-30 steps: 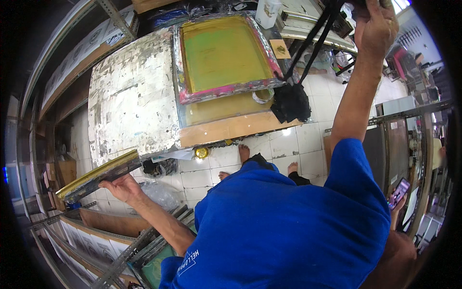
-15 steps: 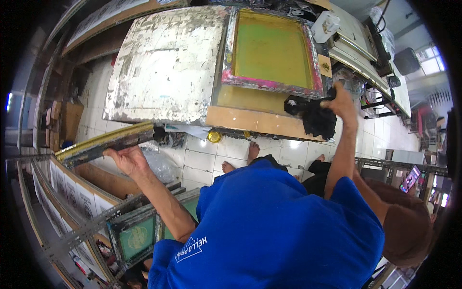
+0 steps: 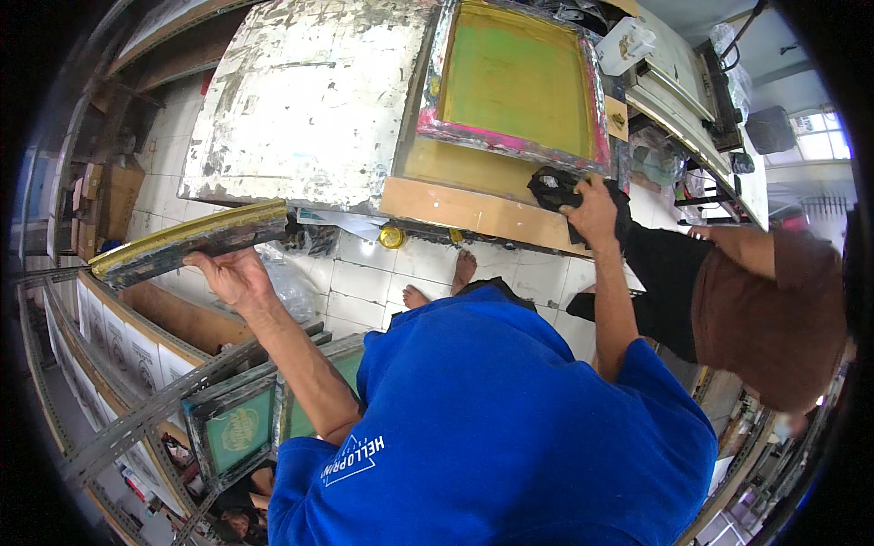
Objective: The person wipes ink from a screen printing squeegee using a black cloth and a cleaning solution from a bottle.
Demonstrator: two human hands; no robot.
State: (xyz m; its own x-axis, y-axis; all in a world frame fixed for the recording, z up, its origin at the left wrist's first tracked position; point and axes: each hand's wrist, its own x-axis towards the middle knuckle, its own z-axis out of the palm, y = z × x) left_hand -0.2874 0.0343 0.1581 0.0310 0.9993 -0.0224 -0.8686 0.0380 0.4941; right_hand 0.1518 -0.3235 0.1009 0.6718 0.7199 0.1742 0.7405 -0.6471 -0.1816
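My left hand (image 3: pixel 238 280) grips a long squeegee (image 3: pixel 187 247) with a dark, ink-stained handle and a yellow-coated edge, held out level to the left of my body. On the right, my right hand (image 3: pixel 594 217) is closed on a crumpled black cloth (image 3: pixel 552 191) at the near right corner of the worktable. Just beyond the cloth lies a screen-printing frame (image 3: pixel 510 138) with a yellow-green mesh and pink-stained border. Beneath it shows a yellowish surface, edged by a tan wooden strip (image 3: pixel 469 208).
A paint-spattered white board (image 3: pixel 300 109) covers the table's left side. A white plastic container (image 3: pixel 625 45) stands at the back right. A person in a brown shirt (image 3: pixel 765 309) is close on my right. Green-mesh screens (image 3: pixel 241 432) and metal shelving (image 3: pixel 137 423) stand at lower left.
My right hand has moved left and lower over the cloth, which is bunched more compactly. The person in brown has shifted to the right and farther forward. The squeegee stays in my left hand.
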